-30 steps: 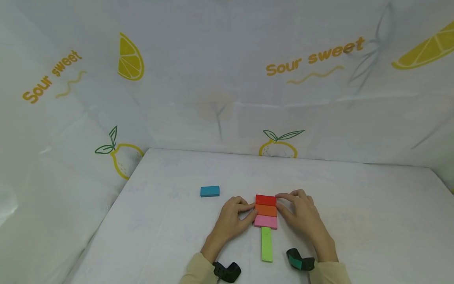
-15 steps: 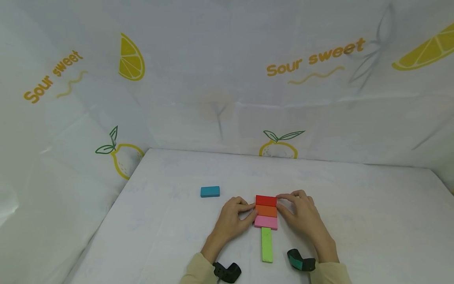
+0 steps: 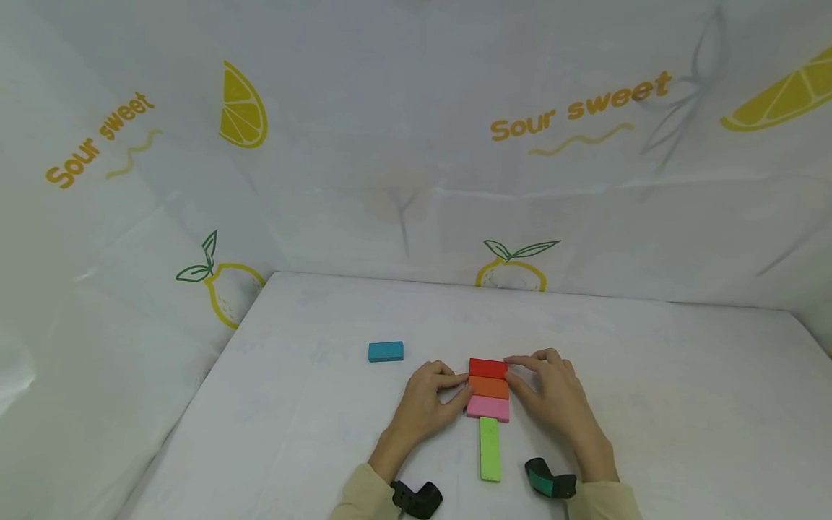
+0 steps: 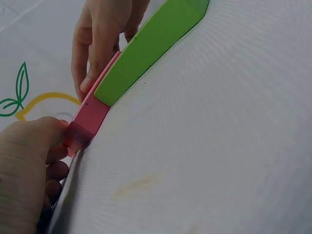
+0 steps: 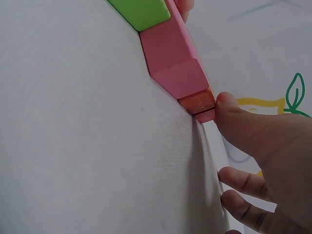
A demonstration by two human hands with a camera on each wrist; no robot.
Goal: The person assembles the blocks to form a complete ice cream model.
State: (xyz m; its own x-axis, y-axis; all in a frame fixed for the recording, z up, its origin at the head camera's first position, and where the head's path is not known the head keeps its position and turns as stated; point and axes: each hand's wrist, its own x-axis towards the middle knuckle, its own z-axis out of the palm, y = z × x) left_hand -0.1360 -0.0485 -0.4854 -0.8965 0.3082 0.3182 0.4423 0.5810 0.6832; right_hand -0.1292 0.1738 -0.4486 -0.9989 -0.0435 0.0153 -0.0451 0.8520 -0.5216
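"Where are the blocks?"
"A flat rectangular red block (image 3: 487,368), orange block (image 3: 490,388) and pink block (image 3: 488,409) are set edge to edge between the left grip (image 3: 424,397) and right grip (image 3: 556,394), both spread and laid against the row's ends."
"And the room?"
"A white, cloth-covered tabletop (image 3: 669,404) is seen beneath; beyond the grips, a lemon-printed white sheet (image 3: 377,108) is hung."

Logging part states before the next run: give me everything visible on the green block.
The green block is a lime-coloured, long, narrow rectangular bar, apparently painted wood, with a small dark speck showing in the left wrist view. It lies flat on the white table, its length running near to far in the head view. Its far end meets the near side of the pink block, about midway along. Neither the left hand nor the right hand touches it.
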